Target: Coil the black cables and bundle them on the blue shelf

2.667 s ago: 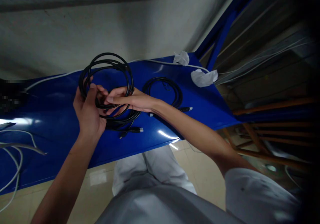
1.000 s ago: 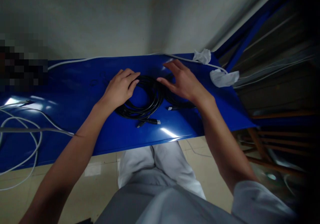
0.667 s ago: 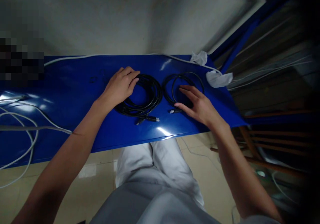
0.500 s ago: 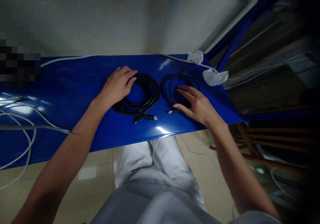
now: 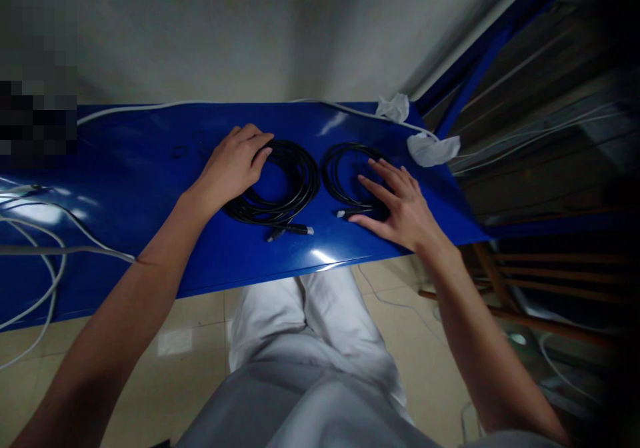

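Observation:
Two coiled black cables lie side by side on a blue table [image 5: 150, 188]. My left hand [image 5: 233, 168] rests palm down on the left rim of the thicker left coil [image 5: 293, 188], fingers loosely curved over it. The coil's plug ends [image 5: 300, 230] stick out toward me. My right hand [image 5: 400, 201] lies flat with spread fingers on the right part of the thinner right coil [image 5: 340, 175]. A small plug [image 5: 344, 215] of that coil sits by my thumb.
Two crumpled white tissues [image 5: 433, 148] lie at the table's far right corner. A white cable [image 5: 200, 105] runs along the back edge, and loose white cables [image 5: 40, 255] hang at the left. A blue rack frame [image 5: 480, 61] and wooden rods [image 5: 550, 261] stand at right.
The thicker coil, held up in both hands before, now lies on the table. My right hand has let go and come to rest flat on the thinner coil.

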The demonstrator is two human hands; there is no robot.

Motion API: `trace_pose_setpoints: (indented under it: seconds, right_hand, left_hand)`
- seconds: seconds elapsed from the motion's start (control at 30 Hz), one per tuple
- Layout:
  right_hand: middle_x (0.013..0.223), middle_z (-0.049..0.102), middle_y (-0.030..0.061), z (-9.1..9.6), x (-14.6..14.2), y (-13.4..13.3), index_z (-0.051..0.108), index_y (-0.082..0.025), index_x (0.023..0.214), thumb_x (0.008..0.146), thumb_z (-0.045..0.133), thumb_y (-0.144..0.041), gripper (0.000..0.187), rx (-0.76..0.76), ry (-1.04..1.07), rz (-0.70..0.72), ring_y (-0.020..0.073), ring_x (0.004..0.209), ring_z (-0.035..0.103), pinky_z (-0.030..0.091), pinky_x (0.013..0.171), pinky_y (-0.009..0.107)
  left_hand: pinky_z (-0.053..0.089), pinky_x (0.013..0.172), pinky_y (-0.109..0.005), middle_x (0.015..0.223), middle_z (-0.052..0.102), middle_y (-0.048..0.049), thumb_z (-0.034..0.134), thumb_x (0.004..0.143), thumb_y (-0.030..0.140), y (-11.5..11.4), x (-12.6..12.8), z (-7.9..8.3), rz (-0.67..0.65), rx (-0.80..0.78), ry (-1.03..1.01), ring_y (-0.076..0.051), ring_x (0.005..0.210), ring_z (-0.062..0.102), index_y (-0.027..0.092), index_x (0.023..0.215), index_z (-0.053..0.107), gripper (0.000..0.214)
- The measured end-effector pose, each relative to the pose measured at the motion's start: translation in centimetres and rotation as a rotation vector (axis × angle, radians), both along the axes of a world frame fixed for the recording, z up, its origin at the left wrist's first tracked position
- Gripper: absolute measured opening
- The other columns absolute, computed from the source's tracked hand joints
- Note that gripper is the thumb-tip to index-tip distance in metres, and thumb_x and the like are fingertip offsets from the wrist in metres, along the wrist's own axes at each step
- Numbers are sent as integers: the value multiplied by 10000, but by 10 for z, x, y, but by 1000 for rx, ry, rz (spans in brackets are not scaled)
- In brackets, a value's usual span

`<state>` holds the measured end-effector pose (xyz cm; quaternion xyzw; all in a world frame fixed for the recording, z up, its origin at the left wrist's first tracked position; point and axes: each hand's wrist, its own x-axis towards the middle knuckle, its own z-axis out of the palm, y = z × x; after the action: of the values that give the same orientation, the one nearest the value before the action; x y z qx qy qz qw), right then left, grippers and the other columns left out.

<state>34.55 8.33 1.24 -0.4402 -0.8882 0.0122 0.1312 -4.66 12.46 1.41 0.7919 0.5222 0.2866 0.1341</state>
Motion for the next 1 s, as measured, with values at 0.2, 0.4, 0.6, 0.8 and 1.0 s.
trace_pose_setpoints:
  seconds: [0.2,0.4,0.6,0.8,1.0]
  right_hand:
    - [1826,308,187,-5,-11,50,428,-226,1727,990,624,-778,942,-43,-88,-41,469,1679,322,361,1302,713]
    - [1790,396,174,-7,-19,62,463,-198,1702,1126,403,-639,728,-44,-83,-47,401,1683,349,314,1346,678]
    - [1620,628,163,-10,-18,53,609,-192,1558,1166,269,-546,628,8,46,-104,332,1520,590,367,1338,609]
    - [1353,735,205,-10,-19,52,711,-206,1332,1135,314,-636,617,122,14,-211,424,1328,654,449,1161,668]
    - [1034,763,172,-1,-14,81,714,-194,1049,1140,292,-657,634,61,-115,-58,381,1113,694,411,1116,607]
  left_hand:
    - [429,1249,-620,1401,687,-160,499,1115,343,0,2,-1,9,13,16,-380,1374,595,175,1446,696,420]
    - [411,1258,-633,1405,675,-170,502,1112,323,-3,5,-2,10,20,11,-392,1376,587,174,1439,703,412]
    - [411,1252,-649,1416,658,-178,493,1112,302,-6,9,-1,23,15,38,-413,1402,562,161,1452,693,419]
    - [422,1246,-645,1411,664,-171,491,1110,299,-6,9,0,19,31,50,-409,1391,569,163,1444,691,412]
    - [425,1235,-661,1426,651,-179,470,1117,297,-5,7,0,4,28,77,-418,1397,555,156,1453,680,421]
